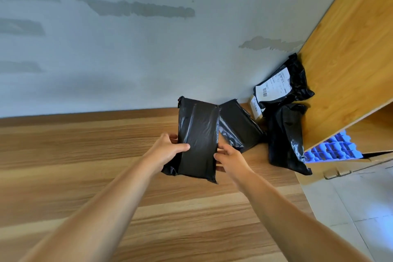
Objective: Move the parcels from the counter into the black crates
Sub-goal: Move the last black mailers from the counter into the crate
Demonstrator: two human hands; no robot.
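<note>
Over the counter (85, 155): a black parcel (198, 140) is held up between both hands, near the wall.
Left hand (168, 151): thumb curled across the parcel's front, fingers behind.
Right hand (230, 160): fingers bent against its right edge; grip looks light.
Advice: tighten the right-hand hold first, since slick plastic may slip.
Waiting parcels: a heap (278, 112) at the counter's right end.
Crates: no black one in view; contents unknown.

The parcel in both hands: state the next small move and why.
Probably lift the black parcel clear of the counter and carry it off. Left hand and right hand grip its sides already; no crate shows in view.
</note>
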